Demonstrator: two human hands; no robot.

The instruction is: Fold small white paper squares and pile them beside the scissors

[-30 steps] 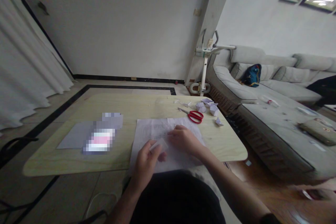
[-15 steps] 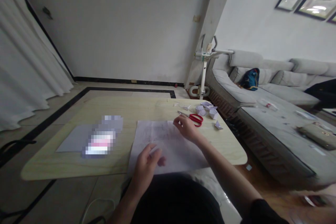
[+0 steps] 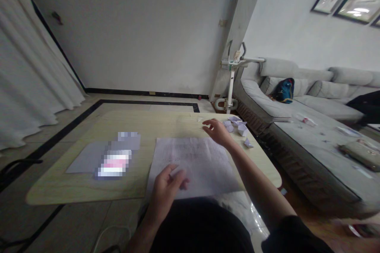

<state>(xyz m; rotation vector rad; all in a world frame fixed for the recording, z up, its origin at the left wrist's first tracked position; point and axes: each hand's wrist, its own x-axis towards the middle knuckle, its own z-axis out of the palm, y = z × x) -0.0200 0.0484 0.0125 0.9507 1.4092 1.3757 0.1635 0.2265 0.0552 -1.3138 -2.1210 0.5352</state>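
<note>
A large white sheet of paper [image 3: 204, 166] with faint printed or written lines lies at the near side of the wooden table, its near edge by my lap. My left hand [image 3: 168, 184] hovers over the sheet's near left part, thumb and fingers apart and slightly blurred, with nothing visible in it. Beyond the sheet's far right corner is my right hand [image 3: 216, 131], fingers bent and thumb apart. It covers the spot of the red-handled scissors, which are hidden now. Just right of that hand sit several folded paper pieces [image 3: 242, 129], one lying separately [image 3: 248, 143].
Another white sheet [image 3: 84, 158] lies on the table's [image 3: 74, 189] left side, partly under a blurred-out, bright object [image 3: 114, 162]. Small scraps [image 3: 199, 119] lie near the far edge. A grey sofa [image 3: 311, 146] stands to the right, and white exercise equipment [image 3: 230, 87] behind the table.
My right hand has moved away from me and slightly right, off the sheet's far edge and over the scissors, which were visible before. My left hand has barely moved.
</note>
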